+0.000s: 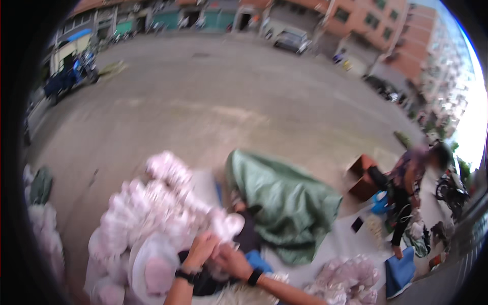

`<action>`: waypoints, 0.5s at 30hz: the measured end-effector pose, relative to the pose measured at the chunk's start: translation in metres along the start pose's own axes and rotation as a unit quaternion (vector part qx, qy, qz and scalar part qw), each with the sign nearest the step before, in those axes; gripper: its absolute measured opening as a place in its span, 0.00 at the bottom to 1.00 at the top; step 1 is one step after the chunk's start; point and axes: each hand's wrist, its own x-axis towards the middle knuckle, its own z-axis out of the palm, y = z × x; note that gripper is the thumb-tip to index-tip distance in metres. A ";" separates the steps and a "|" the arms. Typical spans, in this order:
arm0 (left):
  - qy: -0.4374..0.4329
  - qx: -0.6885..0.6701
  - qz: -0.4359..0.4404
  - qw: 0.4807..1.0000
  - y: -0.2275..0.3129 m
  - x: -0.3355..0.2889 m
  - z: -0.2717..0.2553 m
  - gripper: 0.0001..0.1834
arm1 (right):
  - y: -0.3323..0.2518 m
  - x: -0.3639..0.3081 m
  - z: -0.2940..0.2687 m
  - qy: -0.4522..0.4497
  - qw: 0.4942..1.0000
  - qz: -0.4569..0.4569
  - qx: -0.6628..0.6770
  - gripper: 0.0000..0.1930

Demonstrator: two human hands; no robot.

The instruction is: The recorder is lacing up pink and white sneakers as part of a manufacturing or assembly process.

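Note:
My left hand (pixel 202 249) and my right hand (pixel 233 261) are close together, fingers closed on a soft white-and-pink piece (pixel 226 224) that sticks out beyond them. Its exact kind is too blurred to make out. Both wrists wear dark bands. Left of my hands rises a large pile of similar bunched white-and-pink pieces (pixel 147 213). A round white piece with a pink middle (pixel 158 277) lies beside my left wrist. Past my right hand spreads a crumpled green sack (pixel 284 203). Something blue (pixel 258 261) is next to my right hand.
Another pale pink heap (pixel 348 277) lies at the lower right, near a blue sheet (pixel 400 272). A person (pixel 414 173) bends over there, beside a brown box (pixel 362 178). A dark phone-like slab (pixel 357 224) lies on the pale ground sheet. Parked vehicles and buildings line the paved yard.

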 end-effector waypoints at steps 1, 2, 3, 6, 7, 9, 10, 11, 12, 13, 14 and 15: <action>0.012 -0.010 0.006 1.000 0.003 -0.006 0.000 0.10 | 0.000 0.003 0.002 -0.022 0.999 0.004 0.039 0.12; 0.000 0.047 0.041 0.998 0.012 -0.010 0.001 0.12 | -0.004 0.005 -0.002 -0.010 1.000 0.021 0.021 0.11; -0.006 0.047 0.032 0.998 0.011 -0.008 0.000 0.13 | 0.000 0.005 -0.001 -0.011 0.999 0.043 -0.002 0.11; 0.032 0.055 0.023 0.998 0.011 -0.007 -0.003 0.13 | -0.010 0.015 -0.010 -0.014 0.999 0.030 0.034 0.10; 0.033 0.020 0.018 0.999 0.006 -0.010 -0.008 0.14 | -0.013 0.016 -0.008 -0.015 0.998 0.027 0.058 0.09; 0.040 -0.015 0.012 0.999 -0.002 -0.020 -0.017 0.14 | -0.010 0.017 -0.006 -0.071 0.995 0.038 0.062 0.09; 0.054 -0.062 0.007 0.997 -0.009 -0.024 -0.022 0.13 | -0.011 0.017 -0.002 -0.094 0.993 0.036 0.054 0.10; 0.064 -0.110 0.005 0.992 -0.012 -0.025 -0.022 0.13 | -0.012 0.016 0.000 -0.098 0.993 0.037 0.055 0.10; 0.066 -0.112 0.003 0.991 -0.014 -0.028 -0.022 0.13 | -0.015 0.016 0.001 -0.108 0.993 0.027 0.049 0.11; 0.108 -0.131 0.011 0.985 -0.016 -0.033 -0.022 0.13 | -0.016 0.015 0.002 -0.118 0.992 0.017 0.042 0.12; 0.148 -0.149 0.017 0.977 -0.017 -0.037 -0.021 0.12 | -0.014 0.015 0.003 -0.119 0.992 0.019 0.042 0.12; 0.141 -0.152 0.012 0.978 -0.013 -0.041 -0.018 0.12 | -0.009 0.013 0.001 -0.054 0.996 0.045 0.063 0.11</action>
